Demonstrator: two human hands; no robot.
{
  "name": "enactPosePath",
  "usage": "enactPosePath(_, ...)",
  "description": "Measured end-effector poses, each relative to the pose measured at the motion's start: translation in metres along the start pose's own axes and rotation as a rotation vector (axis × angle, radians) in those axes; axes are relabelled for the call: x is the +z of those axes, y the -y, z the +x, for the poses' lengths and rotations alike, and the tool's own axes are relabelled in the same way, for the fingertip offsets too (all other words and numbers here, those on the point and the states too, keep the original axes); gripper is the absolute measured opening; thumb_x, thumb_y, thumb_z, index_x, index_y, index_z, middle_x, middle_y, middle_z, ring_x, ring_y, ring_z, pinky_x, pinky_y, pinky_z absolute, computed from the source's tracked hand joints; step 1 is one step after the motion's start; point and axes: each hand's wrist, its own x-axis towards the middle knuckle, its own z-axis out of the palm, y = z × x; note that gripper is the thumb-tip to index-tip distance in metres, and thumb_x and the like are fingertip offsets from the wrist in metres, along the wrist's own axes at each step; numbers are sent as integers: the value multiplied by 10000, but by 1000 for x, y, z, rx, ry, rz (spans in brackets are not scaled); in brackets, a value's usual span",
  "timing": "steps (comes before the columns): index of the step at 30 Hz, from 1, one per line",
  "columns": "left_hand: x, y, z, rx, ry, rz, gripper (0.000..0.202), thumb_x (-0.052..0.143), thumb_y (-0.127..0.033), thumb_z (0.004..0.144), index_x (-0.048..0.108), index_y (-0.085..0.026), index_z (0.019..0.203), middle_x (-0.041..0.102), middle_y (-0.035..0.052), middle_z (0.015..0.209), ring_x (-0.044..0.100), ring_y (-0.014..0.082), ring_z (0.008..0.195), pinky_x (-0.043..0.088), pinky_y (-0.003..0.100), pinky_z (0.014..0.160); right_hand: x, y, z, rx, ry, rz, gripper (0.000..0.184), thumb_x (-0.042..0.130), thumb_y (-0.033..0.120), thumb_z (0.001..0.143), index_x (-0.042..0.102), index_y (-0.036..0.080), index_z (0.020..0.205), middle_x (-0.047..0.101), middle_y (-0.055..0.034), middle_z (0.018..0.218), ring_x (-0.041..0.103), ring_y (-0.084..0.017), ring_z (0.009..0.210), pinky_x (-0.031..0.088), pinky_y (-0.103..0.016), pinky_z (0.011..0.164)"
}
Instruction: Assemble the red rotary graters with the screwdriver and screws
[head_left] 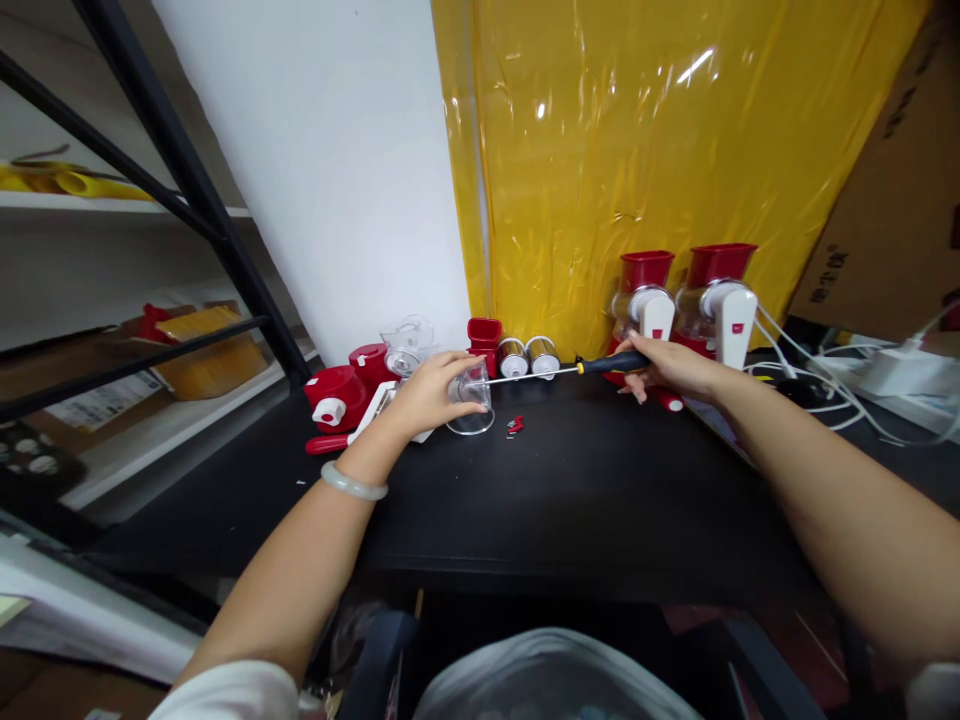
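My left hand is wrapped round a clear plastic housing that rests on the black table. My right hand grips the black and yellow handle of a screwdriver, whose thin shaft points left into the clear housing. A small red part lies on the table just right of the housing. A pale bangle sits on my left wrist.
Red and white appliance parts lie left of my left hand. Two metal drums and two assembled red-and-white units stand along the yellow sheet. White cables and a power strip lie at right. A metal shelf stands left.
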Motion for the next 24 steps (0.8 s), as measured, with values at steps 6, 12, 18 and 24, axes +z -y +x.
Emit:
enactPosePath(6,0,1,0,4,3,4,691,762,-510,771,523,-290,1381,586,103,1324,556,292,1230,442,500,1047,3,5,-1,28,39,149,290,666,290,733,449,247,920,638,2,655,628,-180,558,571,-376,651)
enactPosePath(12,0,1,0,7,3,11,691,754,-520,776,523,-279,1381,585,104,1322,559,286,1220,450,487,1039,0,3,-6,34,-1,105,357,704,174,675,442,253,903,628,20,663,657,-172,632,558,-310,633)
enactPosePath(18,-1,1,-1,2,6,9,697,761,-513,772,521,-285,1385,585,104,1318,556,291,1224,442,494,1048,-7,2,-5,16,90,4,331,776,367,732,520,221,883,700,-26,759,672,-167,615,534,-281,580)
enactPosePath(24,0,2,-1,4,6,10,692,754,-515,778,522,-276,1384,580,107,1327,556,292,1220,446,489,1043,-7,-9,6,-15,29,-17,493,596,699,797,544,228,663,557,-9,474,549,-149,442,565,-356,703)
